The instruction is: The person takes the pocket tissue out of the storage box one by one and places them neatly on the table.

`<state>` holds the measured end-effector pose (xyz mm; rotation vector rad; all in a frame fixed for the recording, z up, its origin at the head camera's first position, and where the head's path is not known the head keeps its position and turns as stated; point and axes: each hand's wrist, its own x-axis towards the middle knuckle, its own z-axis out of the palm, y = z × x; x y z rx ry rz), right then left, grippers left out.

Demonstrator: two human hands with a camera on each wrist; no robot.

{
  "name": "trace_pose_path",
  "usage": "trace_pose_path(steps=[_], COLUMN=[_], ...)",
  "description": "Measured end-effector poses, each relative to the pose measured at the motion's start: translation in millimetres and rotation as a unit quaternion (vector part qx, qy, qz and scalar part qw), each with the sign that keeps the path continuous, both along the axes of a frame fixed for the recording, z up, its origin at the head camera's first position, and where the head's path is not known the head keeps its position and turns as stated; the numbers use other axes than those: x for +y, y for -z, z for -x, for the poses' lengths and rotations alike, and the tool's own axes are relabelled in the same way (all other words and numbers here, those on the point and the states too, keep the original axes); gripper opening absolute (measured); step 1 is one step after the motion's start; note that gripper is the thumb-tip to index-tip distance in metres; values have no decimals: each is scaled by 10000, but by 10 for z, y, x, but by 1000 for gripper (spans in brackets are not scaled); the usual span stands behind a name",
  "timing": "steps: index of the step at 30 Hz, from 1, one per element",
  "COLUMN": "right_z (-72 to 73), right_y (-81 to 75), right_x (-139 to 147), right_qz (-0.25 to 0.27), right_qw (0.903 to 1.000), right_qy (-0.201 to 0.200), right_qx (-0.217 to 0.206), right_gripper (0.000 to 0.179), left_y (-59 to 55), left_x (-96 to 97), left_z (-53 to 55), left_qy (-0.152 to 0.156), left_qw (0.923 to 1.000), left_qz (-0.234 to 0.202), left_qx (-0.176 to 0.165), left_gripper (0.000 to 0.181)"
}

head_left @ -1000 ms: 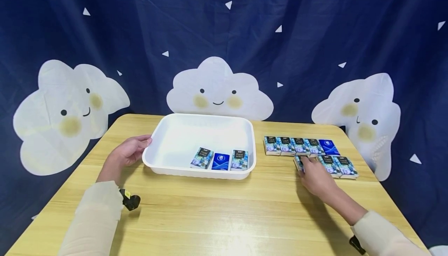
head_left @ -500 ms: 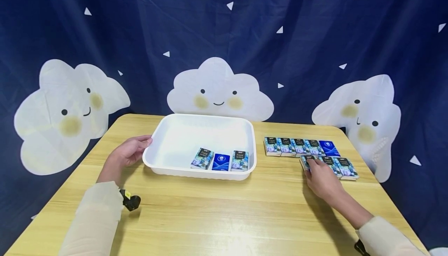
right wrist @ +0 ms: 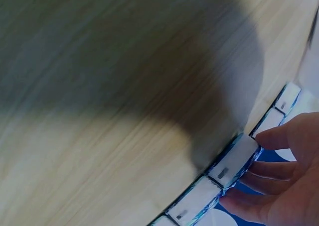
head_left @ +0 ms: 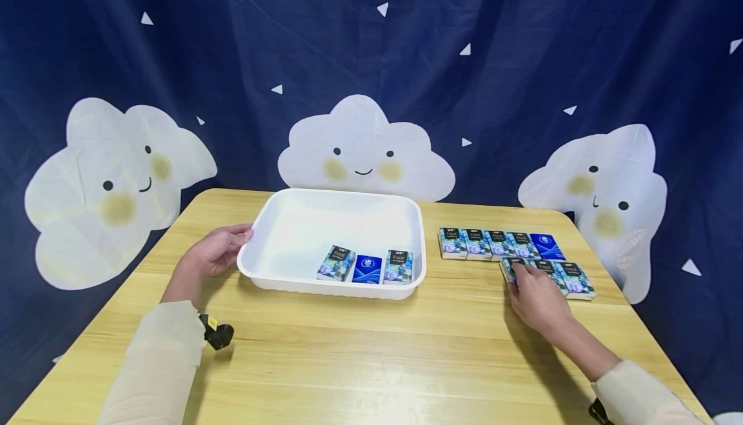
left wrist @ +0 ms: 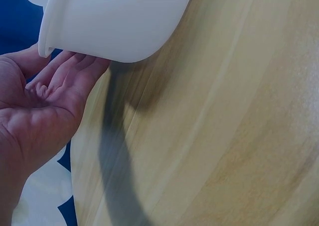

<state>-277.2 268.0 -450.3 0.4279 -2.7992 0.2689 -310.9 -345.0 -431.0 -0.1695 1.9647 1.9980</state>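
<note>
My left hand [head_left: 215, 251] holds the left rim of a white plastic tray [head_left: 278, 280]; in the left wrist view the thumb lies at the rim and the fingers reach beneath it. Inside the tray, along its front right, lie a blue tissue pack [head_left: 367, 270] and two flower-patterned tissue packs [head_left: 336, 264]. My right hand [head_left: 540, 299] grips the leftmost tissue pack [head_left: 507, 271] of a front row of three. In the right wrist view, the thumb touches one end of that pack [right wrist: 234, 161] and the fingers lie across its far side.
Behind the front row stands a second row of several patterned packs [head_left: 476, 244], with a blue pack [head_left: 545, 246] at its right end. Everything sits on a wooden table [head_left: 371, 354]. A dark blue curtain [head_left: 499, 89] with clouds hangs behind the table.
My right hand has shifted slightly right with its pack, which now sits against the other packs of the front row. The left hand and the tray have stayed in place.
</note>
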Motion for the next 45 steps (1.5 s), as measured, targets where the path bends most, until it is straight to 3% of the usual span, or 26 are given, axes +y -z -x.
trace_pose_path(steps=[12, 32, 40, 45], right_z=[10, 61, 120, 122], right_y=[-23, -61, -217, -383], right_x=[-14, 4, -97, -292], right_qz=[-16, 1, 129, 293], right_qw=[9995, 9995, 9988, 9984], right_qy=[212, 111, 100, -14], right_qx=[-249, -289, -472, -484], right_gripper=[41, 34, 23, 26], left_y=[-4, 8, -5, -18], left_x=[9, -5, -6, -2], left_z=[8, 7, 4, 15], left_qy=[37, 34, 12, -19], left_qw=[9996, 9996, 9986, 9986], left_qz=[267, 293, 522, 529], left_qx=[-2, 49, -57, -83], left_gripper=[67, 66, 65, 63])
